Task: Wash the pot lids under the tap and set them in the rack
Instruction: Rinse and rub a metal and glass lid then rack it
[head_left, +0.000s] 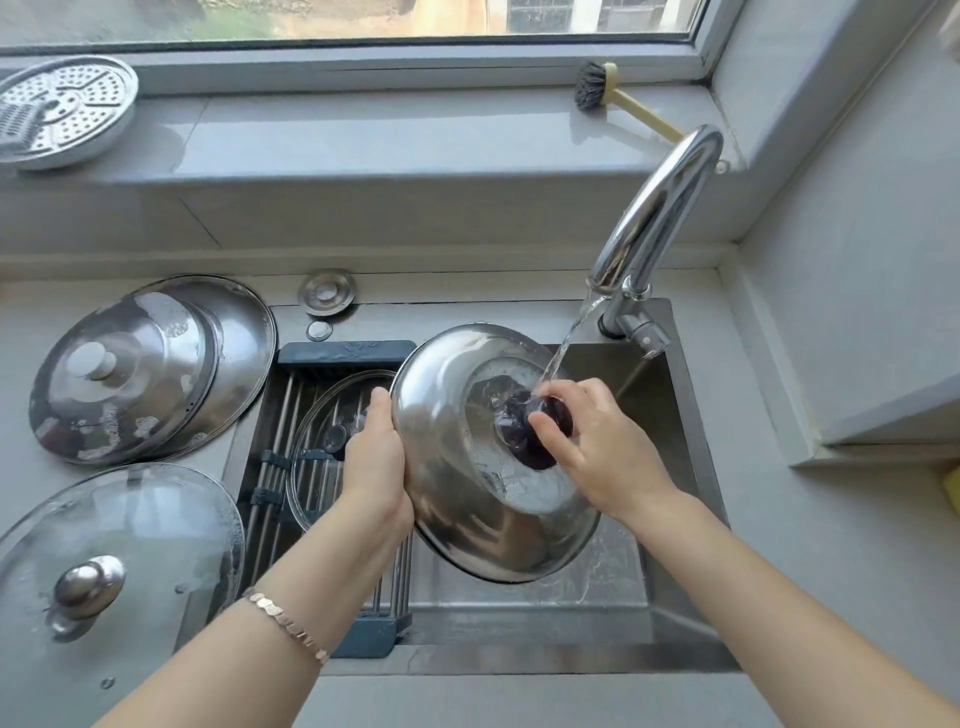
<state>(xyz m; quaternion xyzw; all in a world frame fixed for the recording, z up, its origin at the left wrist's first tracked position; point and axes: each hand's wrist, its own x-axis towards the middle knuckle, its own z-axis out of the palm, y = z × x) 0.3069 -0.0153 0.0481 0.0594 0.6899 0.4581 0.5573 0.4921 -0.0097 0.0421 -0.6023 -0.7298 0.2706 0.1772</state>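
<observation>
1. The left hand (375, 457) was clamped on the left rim of the steel lid (457, 467), over the sink (675, 519).
2. The right hand (597, 441) curled its fingers on the dark knob (524, 436).
3. The lid was tilted, its domed top facing up toward the person, water from the tap (660, 208) landing beside the right fingers.
4. A glass lid (332, 441) lay in the rack (291, 415) behind the left hand.

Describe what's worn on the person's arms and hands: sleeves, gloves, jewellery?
Both forearms are bare to the frame edge, with no sleeves showing. No gloves on the left hand or right hand, and no rings visible. The only item worn is a rose-gold bracelet of small flat links on the left wrist.
</observation>
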